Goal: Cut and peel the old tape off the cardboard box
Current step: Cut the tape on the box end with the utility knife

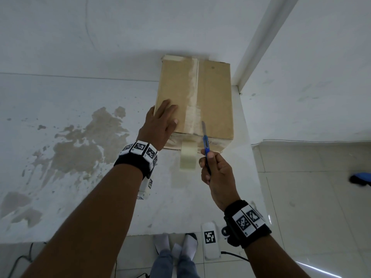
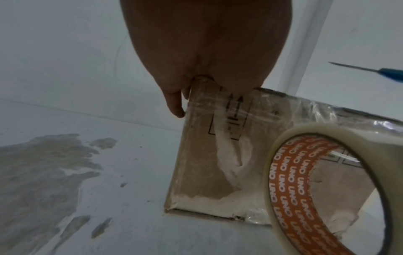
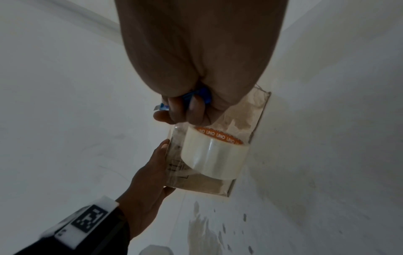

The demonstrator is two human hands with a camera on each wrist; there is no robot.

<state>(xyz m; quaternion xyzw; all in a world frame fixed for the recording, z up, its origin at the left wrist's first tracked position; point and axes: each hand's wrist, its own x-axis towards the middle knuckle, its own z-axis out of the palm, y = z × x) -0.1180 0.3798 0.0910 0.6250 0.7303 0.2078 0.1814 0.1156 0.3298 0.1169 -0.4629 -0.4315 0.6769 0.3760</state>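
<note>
A brown cardboard box (image 1: 214, 101) lies on the white table, with a strip of old clear tape (image 1: 192, 97) running down its middle seam and over the near face. My left hand (image 1: 160, 121) rests flat on the box's near left top, fingers straight; in the left wrist view the left hand (image 2: 207, 43) meets the box (image 2: 207, 155) at its top corner. My right hand (image 1: 214, 169) grips a blue utility knife (image 1: 205, 141), whose blade hovers above the box's near edge, just right of the tape. The right wrist view shows the fingers (image 3: 185, 110) curled round the knife (image 3: 196, 94).
A roll of clear tape (image 1: 188, 155) with an orange core stands on the table against the box's near face. The table (image 1: 80, 147) has brown stains on the left and ends just right of the box. A white post (image 1: 261, 37) rises behind. A blue object (image 1: 361, 178) lies on the floor.
</note>
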